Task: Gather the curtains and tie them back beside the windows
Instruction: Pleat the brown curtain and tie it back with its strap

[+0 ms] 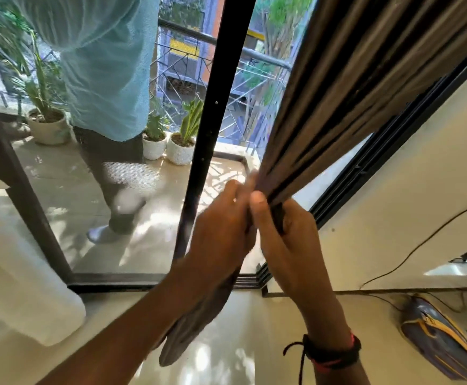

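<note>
Nearest: black and red threads [335, 354] on our right wrist. Loose end of brown curtain [351, 93] hung under our left forearm. Our left hand [221, 218] and right hand [279, 234] sat side by side, touching, both clutching gathered curtain; right thumb pressed on folds, left fingers blurred. Curtain rose in tight pleats to upper right, just right of black door frame [213, 107]. Farther, on balcony: potted plants [181, 148], person in teal shirt [107, 65].

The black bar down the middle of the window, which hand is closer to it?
Left. The left hand is just beside the black bar, gripping the brown curtain; the right hand grips it farther right.
</note>
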